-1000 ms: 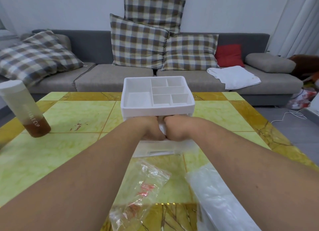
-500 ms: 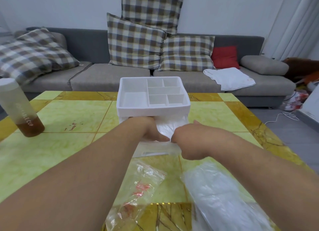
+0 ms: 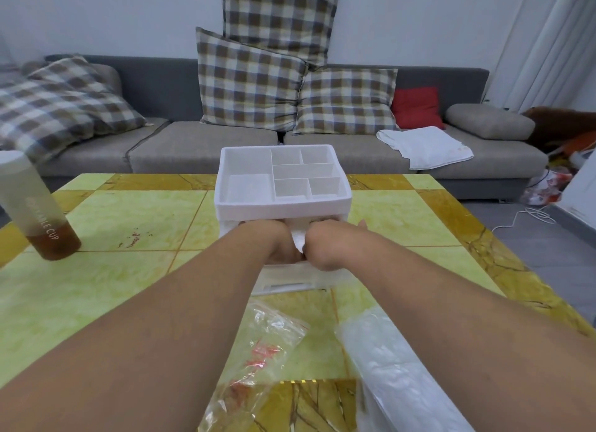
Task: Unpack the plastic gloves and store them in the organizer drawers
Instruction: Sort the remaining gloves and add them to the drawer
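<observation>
The left hand (image 3: 278, 245) and right hand (image 3: 326, 248) reach side by side into the pulled-out drawer (image 3: 290, 281) of the organizer (image 3: 283, 205) on the counter (image 3: 135, 212). A white wad of plastic gloves (image 3: 298, 238) lies in the drawer between them, touching both. The fingers are hidden inside, so I cannot tell either grip's width.

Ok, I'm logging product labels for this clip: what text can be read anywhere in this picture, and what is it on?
"...ABLE CUP": white lettering running up the side of the bottle; the letters before it are too faint to read.
Red print on the clear plastic bag: too blurred and crumpled to read.
White organizer: no text shows on it.
</observation>
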A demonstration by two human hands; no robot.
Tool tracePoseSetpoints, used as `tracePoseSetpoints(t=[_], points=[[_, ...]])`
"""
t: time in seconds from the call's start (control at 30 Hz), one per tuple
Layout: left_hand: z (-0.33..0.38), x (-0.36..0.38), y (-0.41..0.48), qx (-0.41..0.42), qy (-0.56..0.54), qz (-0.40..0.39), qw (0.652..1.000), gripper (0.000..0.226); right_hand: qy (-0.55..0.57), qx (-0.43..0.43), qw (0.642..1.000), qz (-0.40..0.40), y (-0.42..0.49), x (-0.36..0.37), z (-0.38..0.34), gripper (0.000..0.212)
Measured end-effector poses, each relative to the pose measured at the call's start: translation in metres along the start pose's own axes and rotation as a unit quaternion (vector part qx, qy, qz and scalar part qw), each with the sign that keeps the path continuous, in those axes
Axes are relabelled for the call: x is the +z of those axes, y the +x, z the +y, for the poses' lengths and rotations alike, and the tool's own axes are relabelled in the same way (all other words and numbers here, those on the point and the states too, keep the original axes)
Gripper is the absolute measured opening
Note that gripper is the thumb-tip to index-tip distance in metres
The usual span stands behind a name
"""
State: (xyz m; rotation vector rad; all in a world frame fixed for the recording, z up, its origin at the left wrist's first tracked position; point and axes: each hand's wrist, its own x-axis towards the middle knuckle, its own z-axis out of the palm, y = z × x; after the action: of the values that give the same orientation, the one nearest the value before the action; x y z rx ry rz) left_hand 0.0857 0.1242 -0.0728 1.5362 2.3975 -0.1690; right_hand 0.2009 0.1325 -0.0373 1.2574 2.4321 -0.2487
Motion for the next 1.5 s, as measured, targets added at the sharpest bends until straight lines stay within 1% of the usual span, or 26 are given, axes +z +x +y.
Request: tracePoseSetpoints(t=[0.07,0.13,0.23,0.33,0.37,0.53,0.57,0.63,0.7,0.77,0.87,0.93,1.0,1.03,1.07,1.1,1.13,1.17,1.2,1.23,1.27,1.3,1.33,1.37,1.43,1.5], points=[[-0.001,-0.001,-0.004,0.013,0.004,-0.003,1.0,0.09,-0.003,-0.019,1.0,-0.016,0.004,-0.003,-0.001,0.021],[-0.005,-0.004,-0.011,0.033,0.002,-0.003,0.999,0.081,0.004,-0.041,0.999,0.0,0.005,-0.007,0.0,0.024],[-0.01,-0.016,-0.037,0.059,0.025,0.002,0.998,0.059,0.025,-0.029,0.999,0.02,0.006,-0.008,0.001,0.03],[-0.021,-0.026,-0.061,0.058,0.048,0.01,0.997,0.035,0.003,-0.026,0.999,0.031,0.007,-0.005,0.001,0.03],[-0.025,-0.029,-0.07,0.053,0.046,0.024,0.997,0.034,0.003,-0.029,0.999,0.044,0.007,-0.004,0.003,0.03],[-0.041,-0.042,-0.109,0.057,0.05,0.106,0.991,0.051,0.015,-0.027,0.995,0.097,-0.007,-0.004,0.019,0.034],[-0.044,-0.041,-0.115,0.063,0.054,0.102,0.991,0.051,0.034,-0.036,0.993,0.111,-0.012,-0.004,0.023,0.037],[-0.048,-0.035,-0.121,0.071,0.074,0.058,0.993,0.05,0.068,-0.062,0.987,0.134,-0.025,-0.002,0.029,0.044],[-0.049,-0.024,-0.12,0.065,0.098,0.012,0.993,0.052,0.065,-0.092,0.981,0.156,-0.038,0.002,0.033,0.044],[-0.048,-0.014,-0.112,0.06,0.141,0.006,0.988,0.05,0.013,-0.11,0.984,0.141,-0.046,0.009,0.034,0.042],[-0.046,-0.001,-0.099,0.062,0.195,0.043,0.978,0.035,-0.044,-0.095,0.992,0.077,-0.046,0.018,0.034,0.033],[-0.046,0.002,-0.096,0.055,0.211,0.055,0.974,0.03,-0.047,-0.101,0.992,0.063,-0.049,0.019,0.033,0.038],[-0.043,0.0,-0.099,0.057,0.218,0.07,0.972,0.031,-0.019,-0.111,0.99,0.09,-0.057,0.014,0.039,0.05],[-0.039,-0.003,-0.103,0.066,0.202,0.093,0.973,0.033,0.021,-0.116,0.985,0.122,-0.063,0.012,0.045,0.054],[-0.035,-0.007,-0.107,0.084,0.155,0.133,0.975,0.035,0.074,-0.12,0.975,0.174,-0.069,0.007,0.051,0.054],[-0.022,-0.006,-0.112,0.115,0.078,0.186,0.973,0.037,0.139,-0.111,0.956,0.233,-0.074,0.011,0.065,0.05],[-0.015,-0.009,-0.12,0.14,-0.012,0.25,0.958,0.036,0.199,-0.093,0.93,0.295,-0.075,0.012,0.073,0.044],[-0.003,-0.007,-0.129,0.17,-0.1,0.308,0.931,0.033,0.258,-0.057,0.902,0.34,-0.074,0.02,0.084,0.037],[0.012,-0.001,-0.137,0.194,-0.162,0.344,0.904,0.027,0.301,-0.008,0.885,0.355,-0.074,0.033,0.098,0.029],[0.027,0.009,-0.142,0.212,-0.192,0.351,0.891,0.021,0.323,0.035,0.879,0.349,-0.069,0.051,0.112,0.022],[0.04,0.025,-0.143,0.228,-0.203,0.333,0.892,0.017,0.329,0.07,0.889,0.31,-0.065,0.072,0.123,0.016],[0.052,0.044,-0.142,0.24,-0.201,0.294,0.903,0.017,0.331,0.095,0.901,0.263,-0.058,0.097,0.136,0.012],[0.061,0.064,-0.138,0.245,-0.189,0.244,0.919,0.018,0.331,0.118,0.912,0.212,-0.055,0.117,0.143,0.015],[0.067,0.084,-0.131,0.243,-0.168,0.197,0.935,0.021,0.325,0.129,0.92,0.179,-0.047,0.139,0.151,0.019],[0.071,0.118,-0.112,0.232,-0.131,0.12,0.956,0.028,0.306,0.149,0.931,0.133,-0.039,0.168,0.159,0.008],[0.071,0.142,-0.096,0.223,-0.111,0.063,0.966,0.04,0.276,0.176,0.938,0.118,-0.032,0.187,0.163,0.057]])
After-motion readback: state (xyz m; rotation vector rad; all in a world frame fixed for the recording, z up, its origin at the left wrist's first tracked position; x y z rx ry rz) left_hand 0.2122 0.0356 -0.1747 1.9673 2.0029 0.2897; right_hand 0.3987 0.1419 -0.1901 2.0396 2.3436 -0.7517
